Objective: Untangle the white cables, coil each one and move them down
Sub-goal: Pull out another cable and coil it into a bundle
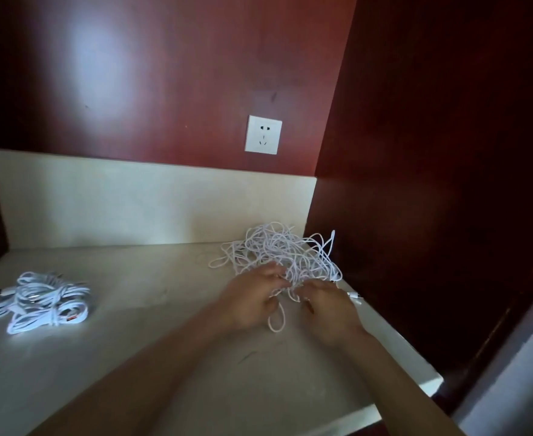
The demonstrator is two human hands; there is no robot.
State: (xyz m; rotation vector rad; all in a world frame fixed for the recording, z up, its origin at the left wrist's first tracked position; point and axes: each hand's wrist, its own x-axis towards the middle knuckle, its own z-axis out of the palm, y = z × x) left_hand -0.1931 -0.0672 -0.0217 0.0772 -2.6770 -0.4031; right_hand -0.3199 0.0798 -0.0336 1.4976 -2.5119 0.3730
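A tangled heap of white cables (284,250) lies at the back right of the pale countertop (152,357), against the dark side wall. My left hand (252,294) and my right hand (328,303) sit at the heap's near edge, fingers curled into the strands. A loose loop (276,322) of cable hangs down between the two hands. Several coiled white cables (43,302) lie bundled together at the left of the countertop, far from both hands.
A white wall socket (263,134) is set in the red-brown back panel above a pale backsplash (133,199). A white plug end (354,296) lies right of my right hand. The countertop's right edge (416,363) drops off beside the dark wall.
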